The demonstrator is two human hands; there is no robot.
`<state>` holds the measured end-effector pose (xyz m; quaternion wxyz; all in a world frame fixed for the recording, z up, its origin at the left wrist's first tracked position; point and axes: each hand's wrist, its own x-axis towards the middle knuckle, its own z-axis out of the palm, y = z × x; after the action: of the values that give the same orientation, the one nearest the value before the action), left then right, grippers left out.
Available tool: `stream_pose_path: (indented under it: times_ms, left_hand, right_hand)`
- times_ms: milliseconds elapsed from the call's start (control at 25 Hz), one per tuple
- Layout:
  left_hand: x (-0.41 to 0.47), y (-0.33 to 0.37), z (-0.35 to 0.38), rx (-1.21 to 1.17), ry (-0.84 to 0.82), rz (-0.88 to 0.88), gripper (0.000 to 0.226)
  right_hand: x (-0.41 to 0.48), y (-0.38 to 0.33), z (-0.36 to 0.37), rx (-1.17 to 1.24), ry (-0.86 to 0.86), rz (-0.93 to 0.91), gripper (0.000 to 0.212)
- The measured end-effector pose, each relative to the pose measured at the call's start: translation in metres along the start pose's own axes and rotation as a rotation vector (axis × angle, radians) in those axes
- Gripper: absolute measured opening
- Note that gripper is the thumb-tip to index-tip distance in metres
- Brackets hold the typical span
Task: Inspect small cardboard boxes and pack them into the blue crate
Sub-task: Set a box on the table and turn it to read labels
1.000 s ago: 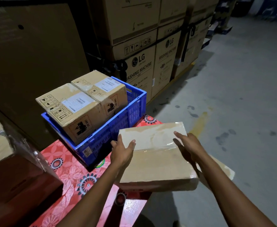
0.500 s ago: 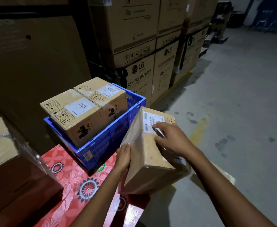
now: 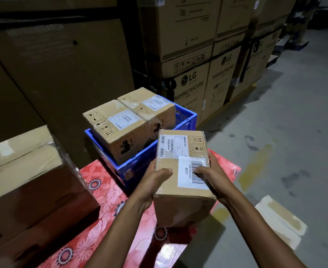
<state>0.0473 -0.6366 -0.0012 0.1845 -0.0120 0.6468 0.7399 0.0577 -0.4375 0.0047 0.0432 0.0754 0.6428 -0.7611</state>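
Note:
I hold a small cardboard box (image 3: 180, 171) in front of me, its labelled face with barcodes turned up. My left hand (image 3: 155, 178) grips its left edge, thumb on top. My right hand (image 3: 209, 175) grips its right edge, thumb on the white barcode label. The box is just in front of the blue crate (image 3: 140, 163), which sits on a table with a red floral cloth (image 3: 101, 190). Two cardboard boxes (image 3: 118, 124) (image 3: 149, 105) stand side by side in the crate, rising above its rim.
A large carton (image 3: 23, 180) sits on the table at left. Stacked washing machine cartons (image 3: 198, 74) stand behind the crate. Another small box (image 3: 279, 219) lies low at right, over the grey concrete floor (image 3: 294, 122).
The held box has been turned over from its plain taped side to its labelled face. My hands shifted from top and side to both edges. The view moved closer.

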Motion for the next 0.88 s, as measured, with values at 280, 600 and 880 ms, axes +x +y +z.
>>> stream_pose_path:
  times_ms: [280, 600, 880]
  left_hand:
    - [0.011, -0.009, 0.011, -0.031, 0.023, -0.039, 0.078]
    - [0.014, -0.008, 0.007, -0.039, 0.03, -0.049, 0.076]
    - [0.04, 0.025, 0.012, -0.005, 0.142, -0.114, 0.037]
  right_hand:
    - [-0.011, -0.004, -0.018, 0.0, -0.032, 0.016, 0.083]
    - [-0.009, -0.003, -0.018, -0.084, -0.015, 0.043, 0.082]
    - [0.032, -0.031, -0.013, -0.173, 0.158, 0.15, 0.029]
